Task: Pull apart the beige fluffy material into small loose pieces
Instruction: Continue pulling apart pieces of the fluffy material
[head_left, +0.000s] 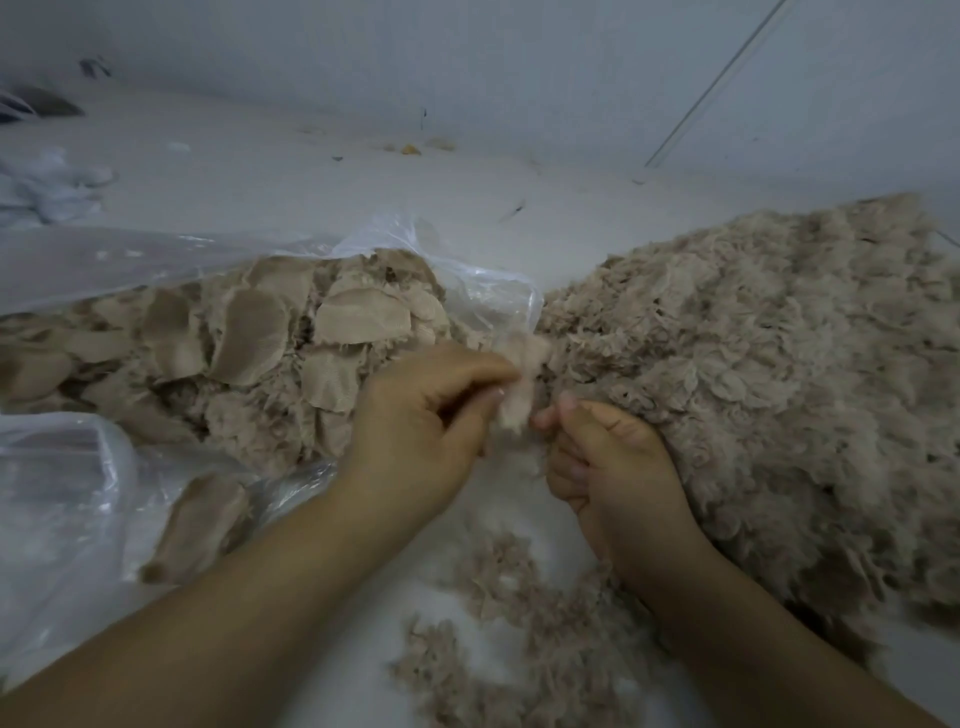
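Observation:
A small beige fluffy piece (519, 379) hangs between my two hands at the centre of the view. My left hand (421, 421) pinches its upper left side with thumb and fingers. My right hand (608, 467) pinches its lower right edge, fingers curled. A clear plastic bag (156, 260) at the left holds compact beige pieces (249, 338), flat and rounded. At the right lies a big heap of loose pulled-apart beige fluff (779, 374), touching my right hand.
Scattered loose fluff (530, 623) lies on the white surface (311, 171) below my hands. One compact beige piece (197, 525) rests on the plastic at lower left. White crumpled material (47, 187) sits at far left. A wall rises behind.

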